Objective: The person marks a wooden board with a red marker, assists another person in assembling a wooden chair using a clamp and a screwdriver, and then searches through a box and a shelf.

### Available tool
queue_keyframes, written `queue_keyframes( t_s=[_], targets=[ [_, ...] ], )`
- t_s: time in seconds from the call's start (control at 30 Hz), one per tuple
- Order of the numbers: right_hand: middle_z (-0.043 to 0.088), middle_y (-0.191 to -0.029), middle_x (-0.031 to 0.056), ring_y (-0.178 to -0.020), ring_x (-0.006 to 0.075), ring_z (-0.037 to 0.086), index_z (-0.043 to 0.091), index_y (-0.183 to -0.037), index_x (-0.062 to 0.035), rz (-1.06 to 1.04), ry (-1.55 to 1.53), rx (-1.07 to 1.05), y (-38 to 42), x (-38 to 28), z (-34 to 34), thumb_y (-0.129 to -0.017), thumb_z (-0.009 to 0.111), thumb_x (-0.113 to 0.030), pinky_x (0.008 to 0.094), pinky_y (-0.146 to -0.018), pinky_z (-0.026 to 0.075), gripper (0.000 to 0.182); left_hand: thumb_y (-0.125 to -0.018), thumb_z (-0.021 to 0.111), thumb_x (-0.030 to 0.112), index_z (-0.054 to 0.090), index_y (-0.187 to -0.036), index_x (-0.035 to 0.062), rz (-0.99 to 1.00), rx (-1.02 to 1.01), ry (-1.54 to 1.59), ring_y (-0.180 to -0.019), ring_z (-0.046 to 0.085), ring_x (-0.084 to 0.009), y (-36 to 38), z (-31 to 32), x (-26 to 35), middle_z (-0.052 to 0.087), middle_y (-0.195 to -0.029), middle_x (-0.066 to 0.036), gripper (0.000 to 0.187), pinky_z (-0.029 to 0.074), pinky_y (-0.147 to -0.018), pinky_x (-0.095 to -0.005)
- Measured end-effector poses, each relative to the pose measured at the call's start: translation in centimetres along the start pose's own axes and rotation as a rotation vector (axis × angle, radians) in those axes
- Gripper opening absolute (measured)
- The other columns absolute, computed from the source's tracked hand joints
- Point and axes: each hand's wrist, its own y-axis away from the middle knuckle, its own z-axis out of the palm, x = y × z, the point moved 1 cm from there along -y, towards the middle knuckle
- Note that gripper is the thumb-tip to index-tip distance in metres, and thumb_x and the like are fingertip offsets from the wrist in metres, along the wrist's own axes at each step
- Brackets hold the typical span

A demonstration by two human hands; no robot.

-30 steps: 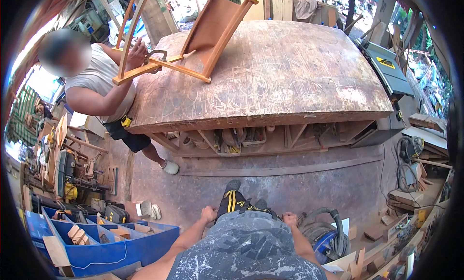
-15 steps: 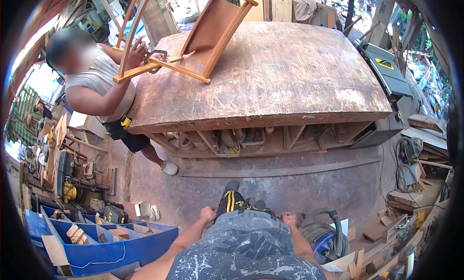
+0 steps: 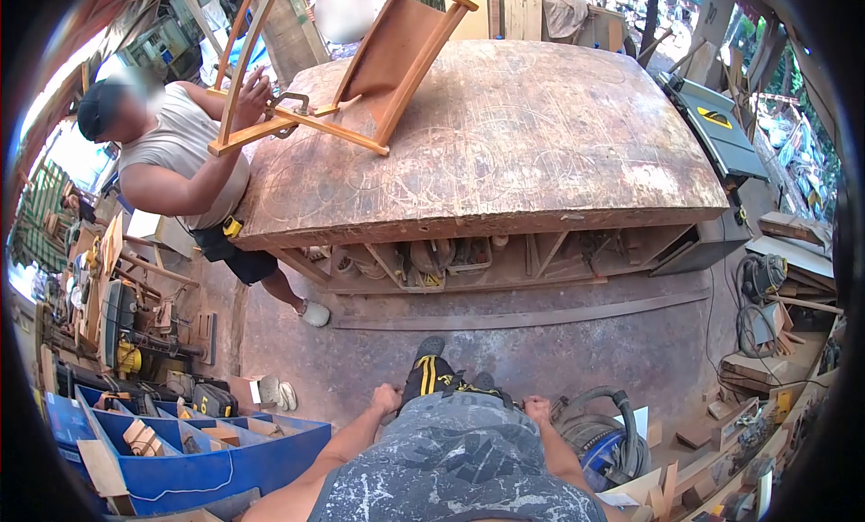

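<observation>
My left hand (image 3: 387,398) hangs beside my left thigh, its fingers curled in, with nothing seen in it. On the other side, my right hand (image 3: 538,408) is closed in the same way, nearest to the blue-topped vacuum (image 3: 605,454) and its hose. Both hands are apart from the worn wooden workbench (image 3: 541,143) in front of me. At its left end a co-worker (image 3: 185,161) holds a wooden chair frame (image 3: 410,80), tilted over on the benchtop. A metal clamp (image 3: 290,103) sits on the frame near the co-worker's hands.
A table saw (image 3: 721,134) adjoins the bench's right end. A long wooden strip (image 3: 523,319) lies on the floor before the bench. A blue compartmented box (image 3: 216,472) with wood offcuts stands at my left. Wood scraps and a corded power tool (image 3: 766,277) crowd the right.
The co-worker's head has turned and tipped toward the chair frame. My own hands stay at my sides.
</observation>
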Motion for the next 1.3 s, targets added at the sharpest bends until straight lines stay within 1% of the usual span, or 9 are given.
queue_keyframes(
  t_s=[0.17, 0.23, 0.4, 0.5, 0.67, 0.87, 1.2, 1.27, 1.3],
  targets=[
    [0.070, -0.076, 0.0079, -0.072, 0.0166, 0.065, 0.071, -0.080, -0.0029, -0.001, 0.011, -0.010, 0.4, -0.6, -0.3, -0.077, 0.062, -0.023, 0.0301, -0.070, 0.051, 0.022, -0.086, 0.054, 0.029, 0.068, -0.109, 0.0150, -0.041, -0.022, 0.010, -0.106, 0.060, -0.0341, 0.9, -0.9, 1.0, 0.063, -0.110, -0.018, 0.030, 0.046, -0.094, -0.0410],
    [0.070, -0.076, 0.0080, -0.072, 0.0163, 0.065, 0.071, -0.081, -0.0029, 0.005, -0.017, -0.015, -1.5, 2.0, 1.4, -0.077, 0.062, -0.023, 0.0302, -0.069, 0.051, 0.022, -0.086, 0.054, 0.029, 0.068, -0.109, 0.0152, -0.043, -0.014, 0.011, -0.106, 0.060, -0.0340, 1.0, -0.9, 1.1, 0.063, -0.110, -0.018, 0.030, 0.046, -0.094, -0.0410],
    [0.070, -0.076, 0.0082, -0.072, 0.0157, 0.065, 0.071, -0.082, -0.0029, 0.023, -0.008, -0.026, -1.2, 1.3, 0.8, -0.078, 0.061, -0.022, 0.0302, -0.069, 0.051, 0.022, -0.086, 0.054, 0.029, 0.069, -0.108, 0.0151, -0.045, -0.001, 0.013, -0.106, 0.060, -0.0338, 0.9, -0.7, 1.0, 0.063, -0.109, -0.018, 0.029, 0.046, -0.094, -0.0407],
    [0.070, -0.078, 0.0089, -0.073, 0.0163, 0.066, 0.072, -0.083, -0.0031, -0.058, 0.033, 0.027, -0.8, 0.7, 0.7, -0.078, 0.061, -0.022, 0.0303, -0.069, 0.051, 0.022, -0.086, 0.055, 0.028, 0.069, -0.108, 0.0148, -0.054, 0.000, 0.045, -0.106, 0.060, -0.0341, 1.0, -0.9, 1.2, 0.064, -0.109, -0.018, 0.029, 0.046, -0.094, -0.0406],
    [0.071, -0.080, 0.0088, -0.079, 0.0187, 0.066, 0.073, -0.084, -0.0065, 0.039, 0.037, -0.011, 0.4, -0.6, -0.5, -0.077, 0.061, -0.026, 0.0314, -0.076, 0.050, 0.024, -0.085, 0.055, 0.028, 0.069, -0.107, 0.0140, -0.018, -0.002, 0.021, -0.105, 0.060, -0.0351, 0.6, -0.3, 0.7, 0.064, -0.108, -0.019, 0.029, 0.046, -0.093, -0.0408],
    [0.071, -0.081, 0.0097, -0.083, 0.0203, 0.066, 0.073, -0.083, -0.0062, 0.008, 0.085, -0.048, 1.3, -1.8, -1.2, -0.076, 0.060, -0.028, 0.0316, -0.078, 0.050, 0.026, -0.083, 0.055, 0.028, 0.069, -0.107, 0.0130, -0.007, 0.018, 0.011, -0.103, 0.060, -0.0362, 0.4, 0.0, 0.3, 0.064, -0.106, -0.020, 0.031, 0.047, -0.092, -0.0417],
    [0.071, -0.085, 0.0116, -0.084, 0.0224, 0.067, 0.073, -0.084, -0.0067, 0.011, 0.036, -0.075, 1.6, -1.4, -1.3, -0.077, 0.059, -0.029, 0.0328, -0.080, 0.050, 0.027, -0.083, 0.054, 0.028, 0.069, -0.107, 0.0148, 0.013, 0.023, -0.014, -0.102, 0.061, -0.0363, 0.1, 0.7, -0.1, 0.064, -0.106, -0.020, 0.031, 0.047, -0.092, -0.0422],
    [0.070, -0.087, 0.0128, -0.089, 0.0280, 0.066, 0.073, -0.090, -0.0091, -0.030, 0.076, -0.059, 1.7, -1.6, -1.4, -0.075, 0.062, -0.034, 0.0368, -0.084, 0.049, 0.031, -0.084, 0.055, 0.029, 0.069, -0.107, 0.0147, -0.001, 0.024, -0.005, -0.102, 0.061, -0.0361, 0.1, 0.7, -0.1, 0.064, -0.106, -0.019, 0.031, 0.047, -0.092, -0.0425],
    [0.070, -0.087, 0.0128, -0.089, 0.0280, 0.066, 0.073, -0.090, -0.0091, -0.030, 0.076, -0.059, 1.8, -1.7, -1.6, -0.075, 0.062, -0.034, 0.0368, -0.084, 0.049, 0.031, -0.084, 0.055, 0.029, 0.069, -0.107, 0.0147, -0.001, 0.024, -0.005, -0.102, 0.061, -0.0361, 0.1, 0.7, -0.1, 0.064, -0.106, -0.019, 0.031, 0.047, -0.092, -0.0425]
  ],
)
